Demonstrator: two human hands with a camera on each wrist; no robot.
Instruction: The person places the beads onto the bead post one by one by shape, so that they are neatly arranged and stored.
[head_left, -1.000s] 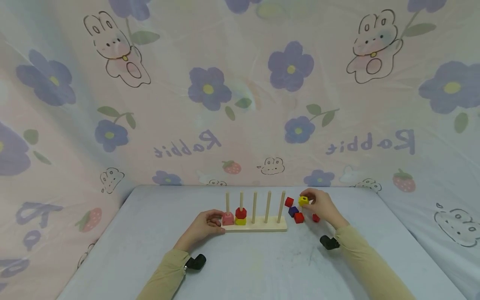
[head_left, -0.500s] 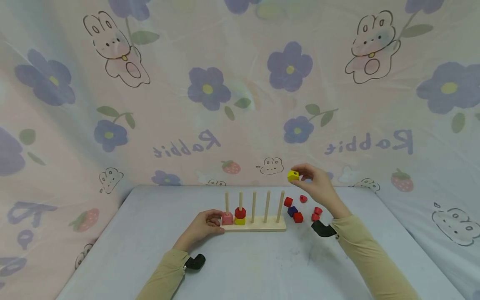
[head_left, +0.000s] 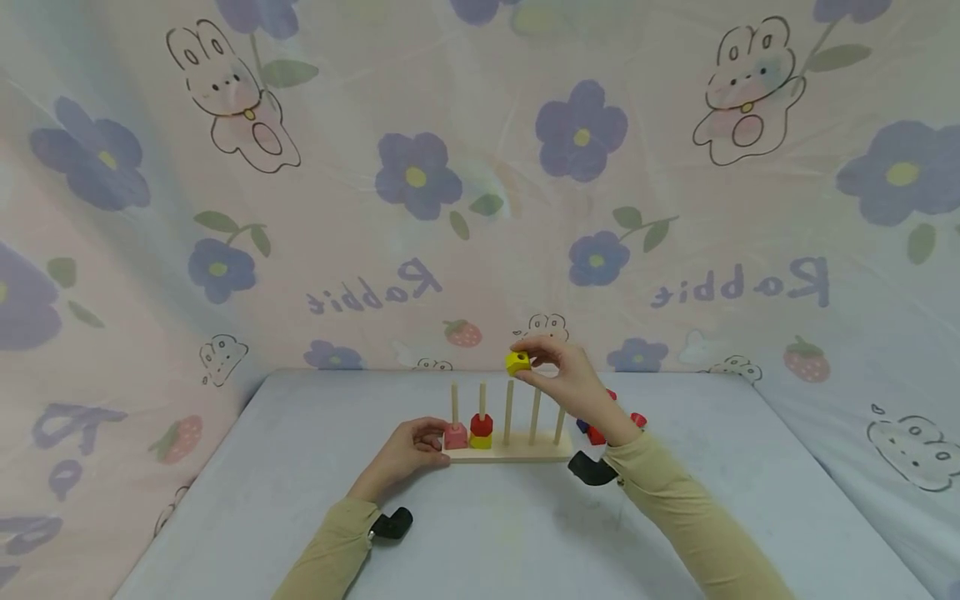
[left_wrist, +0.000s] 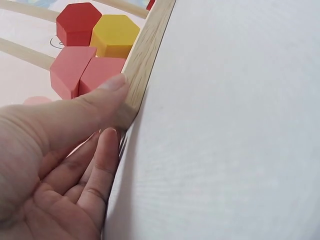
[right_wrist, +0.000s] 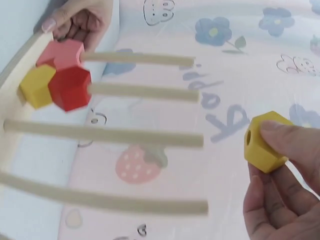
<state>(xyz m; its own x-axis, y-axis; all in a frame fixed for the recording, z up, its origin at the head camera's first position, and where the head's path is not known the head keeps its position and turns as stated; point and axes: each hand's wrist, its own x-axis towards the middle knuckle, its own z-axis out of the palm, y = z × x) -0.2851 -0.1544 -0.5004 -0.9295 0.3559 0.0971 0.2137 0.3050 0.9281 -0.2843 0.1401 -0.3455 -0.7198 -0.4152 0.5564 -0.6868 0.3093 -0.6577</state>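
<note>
My right hand (head_left: 562, 375) pinches a yellow hexagonal bead (head_left: 517, 362) between thumb and fingers, in the air just above the top of the middle peg. The hole of this bead (right_wrist: 248, 137) shows in the right wrist view. Below stands a wooden peg stand (head_left: 517, 456) with a row of upright pegs. My left hand (head_left: 412, 446) grips the stand's left end, thumb at the front edge. Pink beads (left_wrist: 75, 70) sit on the leftmost peg. On the second peg a red bead (head_left: 482, 425) rests above another yellow bead (left_wrist: 116, 36).
Right of the stand lie several loose beads, partly hidden by my right arm, among them a red bead (head_left: 596, 436) and a dark blue bead (head_left: 582, 425). A patterned cloth (head_left: 480, 250) hangs behind the white table (head_left: 487, 533).
My right hand has lifted the yellow bead from beside the loose beads and carried it left, over the peg stand. My left hand has stayed on the stand's end.
</note>
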